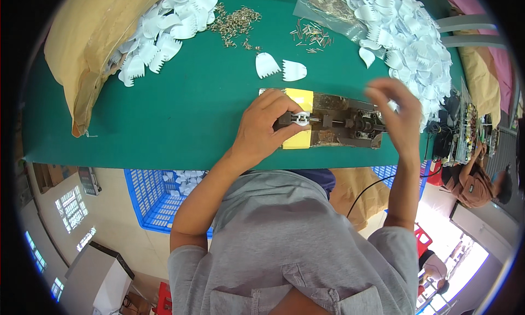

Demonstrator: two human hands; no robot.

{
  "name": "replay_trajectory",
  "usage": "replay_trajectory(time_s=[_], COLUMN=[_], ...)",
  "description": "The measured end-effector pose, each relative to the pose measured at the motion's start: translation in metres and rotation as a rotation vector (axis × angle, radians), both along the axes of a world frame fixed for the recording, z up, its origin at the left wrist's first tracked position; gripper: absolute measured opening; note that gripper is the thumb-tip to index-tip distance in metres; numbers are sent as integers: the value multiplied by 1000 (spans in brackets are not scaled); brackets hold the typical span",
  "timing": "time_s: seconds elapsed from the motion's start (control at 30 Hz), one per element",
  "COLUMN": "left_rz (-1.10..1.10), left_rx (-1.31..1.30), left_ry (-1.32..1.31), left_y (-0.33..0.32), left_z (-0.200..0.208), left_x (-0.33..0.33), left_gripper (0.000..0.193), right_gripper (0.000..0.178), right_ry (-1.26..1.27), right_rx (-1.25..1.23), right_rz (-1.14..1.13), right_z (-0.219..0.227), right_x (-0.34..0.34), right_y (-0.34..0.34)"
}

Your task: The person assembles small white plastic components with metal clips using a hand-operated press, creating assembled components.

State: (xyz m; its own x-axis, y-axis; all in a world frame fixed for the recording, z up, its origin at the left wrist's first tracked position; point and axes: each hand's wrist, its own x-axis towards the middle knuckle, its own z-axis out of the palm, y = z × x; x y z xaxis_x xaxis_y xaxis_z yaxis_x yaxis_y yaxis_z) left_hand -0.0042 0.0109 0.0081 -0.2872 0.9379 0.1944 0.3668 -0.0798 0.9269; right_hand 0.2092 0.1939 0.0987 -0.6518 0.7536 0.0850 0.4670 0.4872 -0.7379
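Left hand [262, 128] pinching small white clip part [300, 118] onto metal jig [333, 121] at near edge of green table [191, 107]. Right hand [395, 115] raised over jig's right end, blurred; grip unclear. Beyond: two loose white combs [280, 68], metal pins [234, 23], white comb heap [404, 30].
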Motion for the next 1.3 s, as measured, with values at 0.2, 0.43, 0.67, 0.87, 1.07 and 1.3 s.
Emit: replay_trajectory(time_s=[0.2, 0.43, 0.67, 0.87, 1.07, 1.3], left_rz=[-8, 12, -3, 10, -56, 278], left_rx=[131, 69, 81, 89, 240, 433], left_ry=[-47, -95, -87, -60, 84, 40], left_y=[6, 5, 4, 7, 9, -119], left_z=[-3, -6, -5, -5, 1, 42], left_x=[2, 3, 1, 3, -4, -46], left_gripper=[24, 22, 21, 23, 26, 25], right_gripper=[18, 33, 55, 50, 37, 26], right_ry=[-174, 434, 194, 932, 863, 273], right_rx=[425, -90, 60, -553, -373, 21], right_rz=[-281, -454, -138, -120, -734, -483], right_z=[-65, -32, -1, -12, -85, -46], right_x=[118, 138, 44, 78, 124, 81], right_y=[-10, 33, -13, 11, 11, 17])
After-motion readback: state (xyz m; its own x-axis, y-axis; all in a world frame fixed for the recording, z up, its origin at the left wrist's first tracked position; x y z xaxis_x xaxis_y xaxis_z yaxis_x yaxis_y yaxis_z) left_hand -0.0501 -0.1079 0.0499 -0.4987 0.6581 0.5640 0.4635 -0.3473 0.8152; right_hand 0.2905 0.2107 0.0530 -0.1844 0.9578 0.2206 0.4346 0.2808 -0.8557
